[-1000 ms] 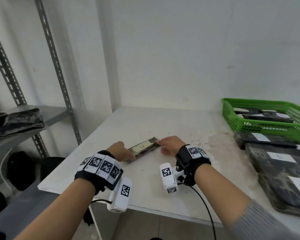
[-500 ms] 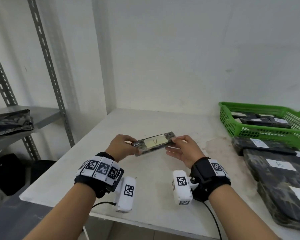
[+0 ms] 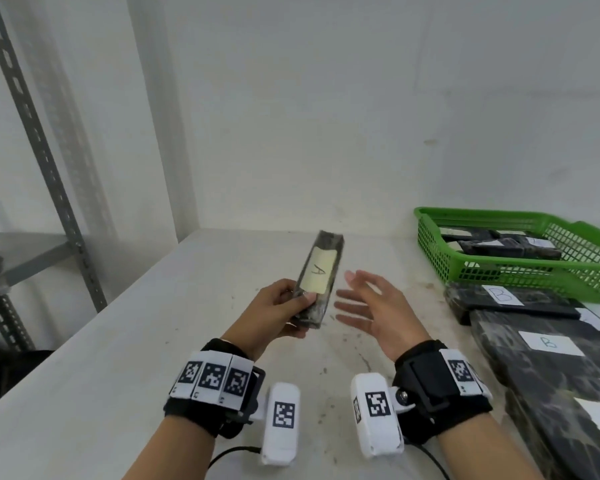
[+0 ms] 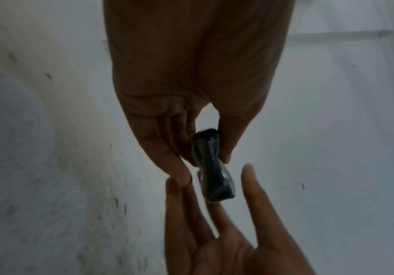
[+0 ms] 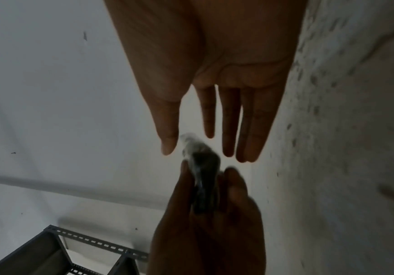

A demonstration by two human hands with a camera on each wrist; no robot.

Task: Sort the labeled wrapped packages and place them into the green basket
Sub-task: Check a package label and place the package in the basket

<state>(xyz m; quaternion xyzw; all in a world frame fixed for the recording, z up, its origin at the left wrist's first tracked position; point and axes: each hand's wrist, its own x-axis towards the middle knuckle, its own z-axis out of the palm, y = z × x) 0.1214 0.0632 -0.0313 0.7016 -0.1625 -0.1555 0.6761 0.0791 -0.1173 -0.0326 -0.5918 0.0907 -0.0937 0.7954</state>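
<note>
My left hand [image 3: 284, 306] grips the near end of a narrow dark wrapped package [image 3: 321, 275] with a yellow label marked A, held above the white table [image 3: 118, 358] and pointing away from me. In the left wrist view the package [image 4: 211, 167] sits pinched between thumb and fingers. My right hand [image 3: 368, 299] hovers just right of it, fingers straight and spread, holding nothing. In the right wrist view those fingers [image 5: 228, 121] end just short of the package [image 5: 203, 178]. The green basket [image 3: 520, 258] stands at the back right with several dark packages inside.
Large dark wrapped packages [image 3: 548, 368] labeled B are stacked along the table's right side, in front of the basket. A grey metal shelf rack [image 3: 45, 150] stands to the left, with a dark bundle on its shelf. The wall is close behind the table.
The package was lifted off the table by both hands, then turned from crosswise to pointing away. My right hand let go and opened; the left alone holds it now.
</note>
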